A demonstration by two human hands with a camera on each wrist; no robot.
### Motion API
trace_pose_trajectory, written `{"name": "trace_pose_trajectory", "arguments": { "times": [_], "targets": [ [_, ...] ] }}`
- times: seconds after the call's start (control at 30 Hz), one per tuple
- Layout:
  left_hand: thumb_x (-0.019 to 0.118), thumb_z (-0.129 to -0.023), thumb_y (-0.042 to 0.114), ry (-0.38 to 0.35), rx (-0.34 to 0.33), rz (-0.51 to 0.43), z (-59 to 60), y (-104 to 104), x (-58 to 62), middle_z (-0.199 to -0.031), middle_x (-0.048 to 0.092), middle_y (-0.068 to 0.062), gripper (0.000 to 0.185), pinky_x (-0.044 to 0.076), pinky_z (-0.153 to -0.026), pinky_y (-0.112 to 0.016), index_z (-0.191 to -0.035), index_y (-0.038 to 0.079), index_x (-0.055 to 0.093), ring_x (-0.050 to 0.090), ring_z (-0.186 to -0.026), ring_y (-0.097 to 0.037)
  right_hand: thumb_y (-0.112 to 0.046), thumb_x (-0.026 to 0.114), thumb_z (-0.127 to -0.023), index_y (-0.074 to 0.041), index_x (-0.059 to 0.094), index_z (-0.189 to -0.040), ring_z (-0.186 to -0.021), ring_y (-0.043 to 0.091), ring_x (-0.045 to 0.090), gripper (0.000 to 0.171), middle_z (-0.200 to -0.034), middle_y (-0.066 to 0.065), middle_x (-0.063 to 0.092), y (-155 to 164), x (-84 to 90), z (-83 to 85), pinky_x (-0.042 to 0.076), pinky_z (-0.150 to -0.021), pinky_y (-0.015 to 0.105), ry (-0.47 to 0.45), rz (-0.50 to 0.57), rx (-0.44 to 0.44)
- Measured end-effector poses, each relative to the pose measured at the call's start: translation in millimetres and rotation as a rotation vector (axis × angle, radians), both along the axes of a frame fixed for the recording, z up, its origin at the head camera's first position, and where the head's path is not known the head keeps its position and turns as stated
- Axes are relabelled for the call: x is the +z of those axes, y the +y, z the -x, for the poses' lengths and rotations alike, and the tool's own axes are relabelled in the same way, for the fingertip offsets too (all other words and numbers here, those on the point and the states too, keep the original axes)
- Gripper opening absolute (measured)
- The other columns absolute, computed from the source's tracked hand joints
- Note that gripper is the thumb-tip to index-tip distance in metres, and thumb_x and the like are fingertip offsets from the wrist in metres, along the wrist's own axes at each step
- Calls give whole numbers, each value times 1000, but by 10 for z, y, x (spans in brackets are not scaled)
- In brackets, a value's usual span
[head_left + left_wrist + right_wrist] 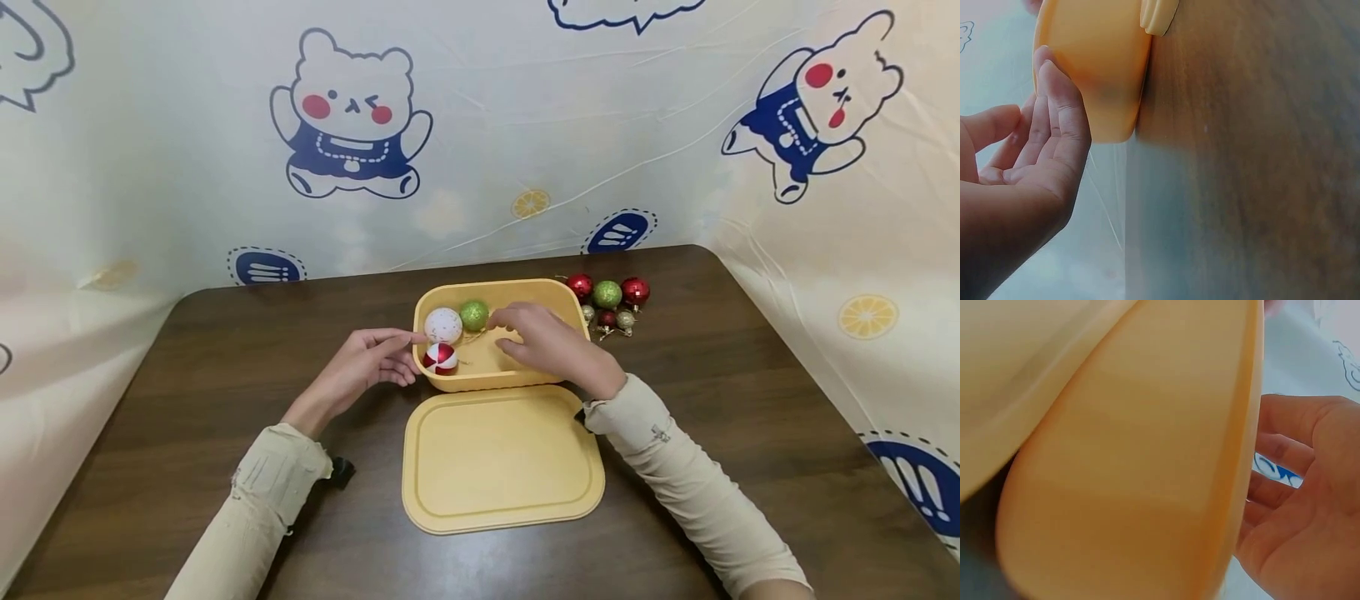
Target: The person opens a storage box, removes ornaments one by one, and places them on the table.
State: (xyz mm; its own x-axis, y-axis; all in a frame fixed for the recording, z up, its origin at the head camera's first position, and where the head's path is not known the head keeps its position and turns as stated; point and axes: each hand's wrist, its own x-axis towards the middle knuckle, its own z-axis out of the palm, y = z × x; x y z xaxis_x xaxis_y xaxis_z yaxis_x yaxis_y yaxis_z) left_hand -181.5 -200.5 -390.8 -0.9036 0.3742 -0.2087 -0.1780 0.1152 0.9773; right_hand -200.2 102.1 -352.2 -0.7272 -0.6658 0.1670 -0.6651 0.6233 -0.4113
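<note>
A yellow box [498,382] holds a white speckled ball [444,325], a green glitter ball [474,316] and a red-and-white ball [441,358] at its left end. My left hand [375,360] is at the box's left end, index fingertip at the rim, other fingers loosely bent. The left wrist view shows this hand [1047,137] with its thumb apart and nothing gripped. Over the box's right half, my right hand [543,340] reaches in, with no ball visible between fingers and thumb. In the right wrist view the box wall [1135,462] hides its fingertips.
A yellow lid [502,458] lies flat on the dark wood table [225,400], just in front of the box. Beyond the box's right end sit red baubles [635,292], a green bauble [607,295] and small gold baubles [625,320]. A printed cloth [480,150] hangs behind.
</note>
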Motion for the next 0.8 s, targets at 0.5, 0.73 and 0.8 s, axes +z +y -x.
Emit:
{"name": "trace_pose_trajectory", "arguments": {
  "times": [0.5,0.73,0.8],
  "targets": [
    [54,-104,30,8,-2,-3,-1,6,14,-90,70,-16,44,61,-75,-35,-133,-3,60,68,-75,-22,-17,69,-95,-3,66,-123,-104,22,62,31,-115,8,67,-545,-216,59,51,-90,31,-185,83,115],
    [53,-104,32,9,-10,17,-9,11,6,-91,69,-17,46,61,-75,-35,-133,-3,59,68,-76,-22,-20,73,-93,-8,61,-127,-100,15,66,38,-110,4,69,-535,-323,90,53,-91,27,-373,152,90],
    [53,-104,32,9,-11,13,-13,7,5,-91,69,-17,46,61,-75,-35,-133,-4,58,68,-76,-22,-20,73,-92,-8,59,-127,-101,16,66,39,-110,4,68,-529,-323,92,53,-91,28,-412,159,90]
  ]
}}
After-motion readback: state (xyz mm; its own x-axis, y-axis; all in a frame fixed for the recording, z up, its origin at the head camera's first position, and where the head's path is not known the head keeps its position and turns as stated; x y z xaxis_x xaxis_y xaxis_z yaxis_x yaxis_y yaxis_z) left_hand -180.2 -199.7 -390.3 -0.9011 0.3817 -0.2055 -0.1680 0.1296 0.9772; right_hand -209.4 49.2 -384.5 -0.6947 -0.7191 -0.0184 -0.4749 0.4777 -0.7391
